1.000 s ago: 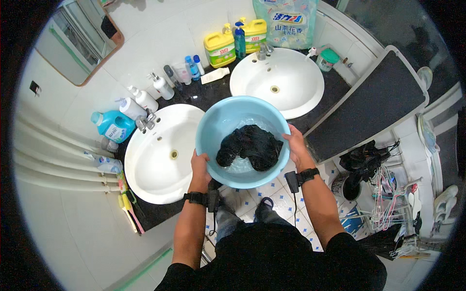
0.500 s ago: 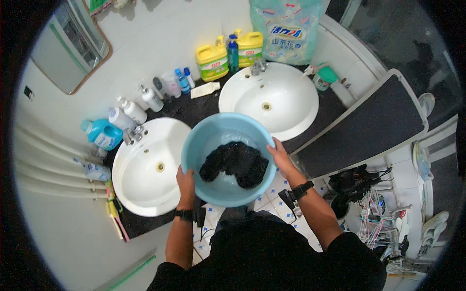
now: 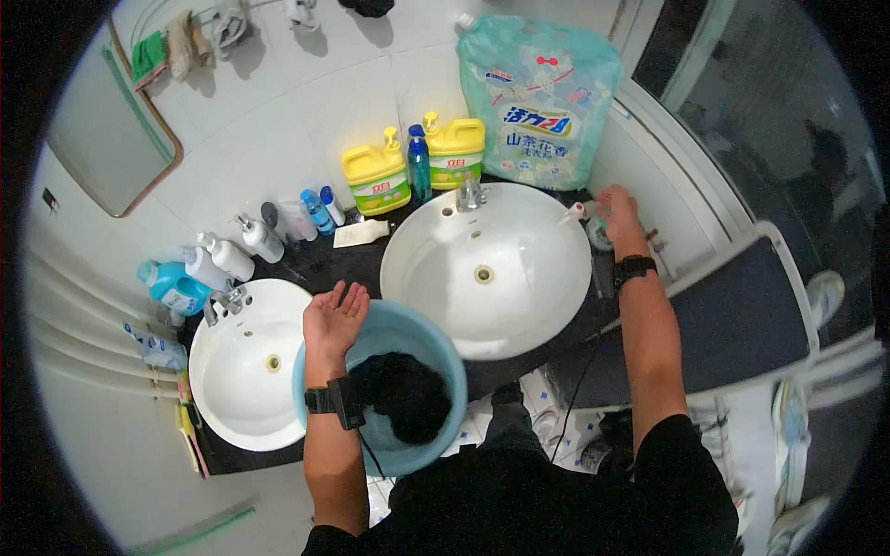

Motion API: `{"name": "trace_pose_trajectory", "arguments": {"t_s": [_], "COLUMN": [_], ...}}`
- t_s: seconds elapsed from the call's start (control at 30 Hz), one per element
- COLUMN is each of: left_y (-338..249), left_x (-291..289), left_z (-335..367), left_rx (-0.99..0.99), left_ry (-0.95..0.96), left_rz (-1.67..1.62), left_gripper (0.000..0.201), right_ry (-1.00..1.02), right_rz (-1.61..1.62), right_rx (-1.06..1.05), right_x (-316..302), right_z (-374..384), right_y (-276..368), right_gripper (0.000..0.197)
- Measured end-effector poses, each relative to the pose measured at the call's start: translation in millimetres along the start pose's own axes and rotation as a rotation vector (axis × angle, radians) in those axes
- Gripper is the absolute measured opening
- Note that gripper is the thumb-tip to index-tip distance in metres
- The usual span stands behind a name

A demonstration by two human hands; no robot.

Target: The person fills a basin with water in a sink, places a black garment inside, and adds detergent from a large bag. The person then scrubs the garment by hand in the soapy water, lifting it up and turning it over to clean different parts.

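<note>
My left hand (image 3: pixel 336 320) is palm up with its fingers spread, above the far left rim of a light blue round basin (image 3: pixel 449 366); the forearm crosses over the basin. Wet-looking black cloth (image 3: pixel 408 394) lies bunched inside it. What bears the basin's weight is hidden. At the far right corner of the black counter, my right hand (image 3: pixel 618 215) closes around the top of a small tub (image 3: pixel 599 237) whose green lid is mostly covered by the fingers.
Two white washbasins, left (image 3: pixel 232 389) and right (image 3: pixel 519 320), are set in the black counter (image 3: pixel 315 264). Behind them stand pump bottles (image 3: pixel 222 258), yellow jugs (image 3: pixel 378 176) and a large teal detergent bag (image 3: pixel 538 102). A dark panel with a pale frame (image 3: pixel 723 296) juts out at right.
Both hands have left the basin's rim. The basin now sits lower and further left in view. My right hand has gone to the tub; my left has turned palm up.
</note>
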State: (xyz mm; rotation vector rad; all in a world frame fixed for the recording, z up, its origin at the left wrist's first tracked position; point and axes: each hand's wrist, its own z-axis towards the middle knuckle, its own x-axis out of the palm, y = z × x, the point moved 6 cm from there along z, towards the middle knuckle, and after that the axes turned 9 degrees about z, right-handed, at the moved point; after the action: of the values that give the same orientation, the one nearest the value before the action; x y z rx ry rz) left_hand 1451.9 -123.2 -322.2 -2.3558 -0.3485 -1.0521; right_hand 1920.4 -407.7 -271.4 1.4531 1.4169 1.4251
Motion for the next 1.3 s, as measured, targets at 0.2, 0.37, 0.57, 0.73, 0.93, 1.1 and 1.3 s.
{"name": "trace_pose_trajectory", "arguments": {"t_s": [0.2,0.37,0.57,0.73,0.93,1.1,1.3], "left_y": [40.0,57.1,55.6,63.3,49.5,20.0,4.0], "left_x": [-5.3,5.2,-2.9,7.1,-11.6,-41.9,-54.3], "left_z": [9.2,-13.6,-21.4,-32.4,-42.5,-54.8,-84.1], "left_rx": [0.163,0.244,0.311,0.266,0.145,0.035,-0.046], "left_ry": [-0.214,-0.264,-0.221,-0.110,0.061,0.197,0.281], "left_rz": [0.018,0.035,0.016,-0.013,-0.038,-0.029,0.078], "left_gripper": [0.025,0.024,0.023,0.020,0.018,0.019,0.018], "right_ry": [0.058,0.300,0.139,0.170,0.056,0.014,-0.114], "right_rz": [-0.059,0.007,0.073,0.284,0.425,0.499,0.529], "right_rx": [-0.225,-0.274,-0.451,-0.682,-0.850,-0.869,-0.861], "right_x": [13.3,47.0,66.9,70.4,55.8,52.2,-5.5], "right_z": [114.0,138.1,81.7,9.9,-130.9,-264.3,-374.6], "right_y": [11.5,8.7,55.6,115.8,163.0,168.4,114.9], "right_gripper": [0.059,0.050,0.033,0.038,0.037,0.032,0.027]}}
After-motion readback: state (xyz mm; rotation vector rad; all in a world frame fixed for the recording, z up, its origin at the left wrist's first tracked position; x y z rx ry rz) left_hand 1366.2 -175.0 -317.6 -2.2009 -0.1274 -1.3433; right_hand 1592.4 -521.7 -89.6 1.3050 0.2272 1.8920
